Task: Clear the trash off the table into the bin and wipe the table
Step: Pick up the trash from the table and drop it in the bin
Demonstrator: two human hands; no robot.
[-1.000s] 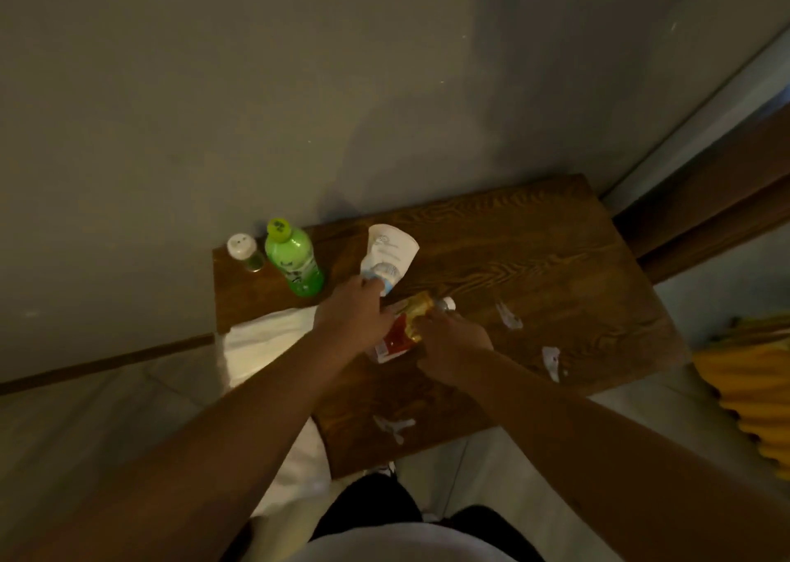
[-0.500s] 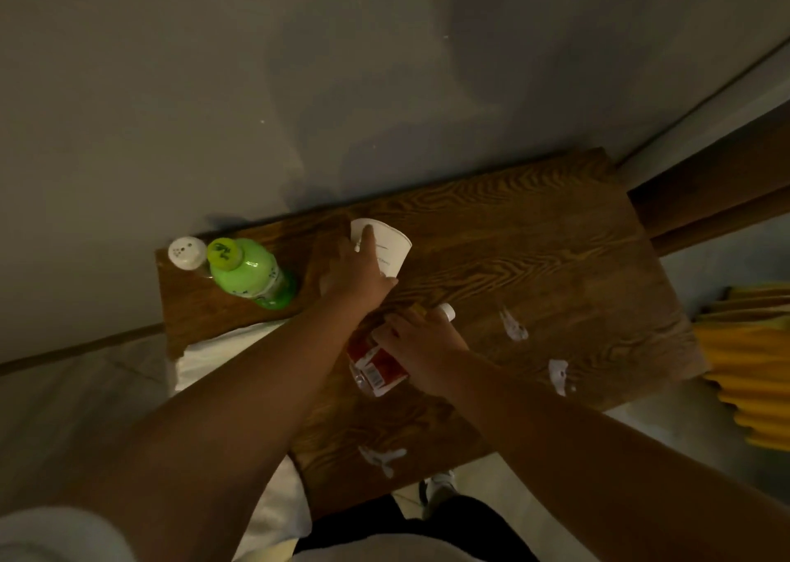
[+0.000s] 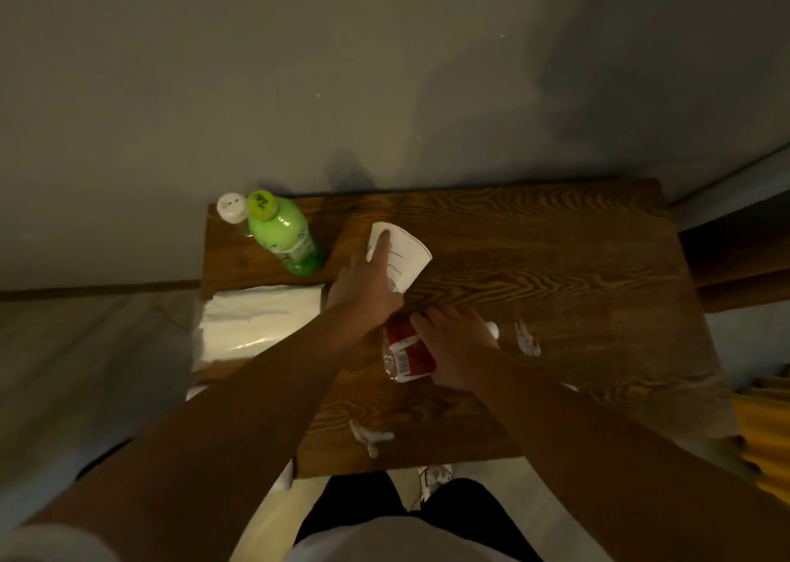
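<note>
A wooden table [image 3: 555,262] stands against the wall. On its middle lies a flattened white paper cup [image 3: 406,258], and my left hand [image 3: 363,283] rests on it with the index finger stretched over its rim. My right hand [image 3: 453,343] is closed over a crushed plastic bottle with a red label [image 3: 406,354] lying on its side; its white cap [image 3: 492,329] pokes out past my knuckles. Small white paper scraps lie to the right [image 3: 526,339] and near the front edge [image 3: 371,435].
An upright green bottle [image 3: 284,236] and a white-capped shaker [image 3: 231,207] stand at the table's far left corner. A white cloth or plastic sheet [image 3: 252,322] lies over the left edge. Something yellow [image 3: 765,433] sits on the floor at right. My dark trousers show below.
My left hand has slid further up the paper cup, its finger now over the rim. My right hand stays on the red-labelled bottle. The head view shifted slightly.
</note>
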